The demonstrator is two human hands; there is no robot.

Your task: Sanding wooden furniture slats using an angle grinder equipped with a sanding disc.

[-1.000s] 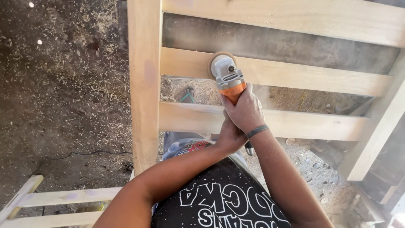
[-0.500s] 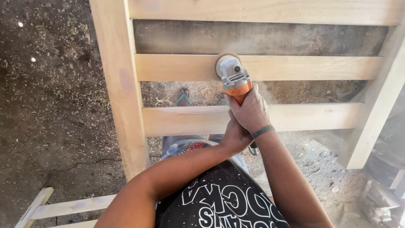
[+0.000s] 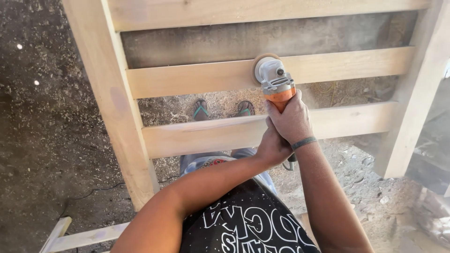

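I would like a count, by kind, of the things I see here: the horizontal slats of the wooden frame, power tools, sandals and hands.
Horizontal slats: 3
Power tools, one grey and orange sander: 1
Sandals: 2
Hands, right hand and left hand: 2
Total: 8

- The orange handle of the grey-headed angle grinder (image 3: 276, 83) is covered by the right hand (image 3: 291, 121), so only a short orange band is seen.
- Most of the round sanding disc (image 3: 258, 65) is hidden behind the grinder's head; its contact with the pale wooden slat (image 3: 187, 78) cannot be judged.
- The left hand (image 3: 271, 146) is tucked under the right wrist; its fingers are not seen.
- The pale wooden frame (image 3: 105, 93) is cut off at the top and right edges.
- Two sandalled feet (image 3: 200, 109) are glimpsed between slats, the legs hidden.
- The thin dark cable (image 3: 89, 193) on the sawdust-strewn floor is lost behind the post.
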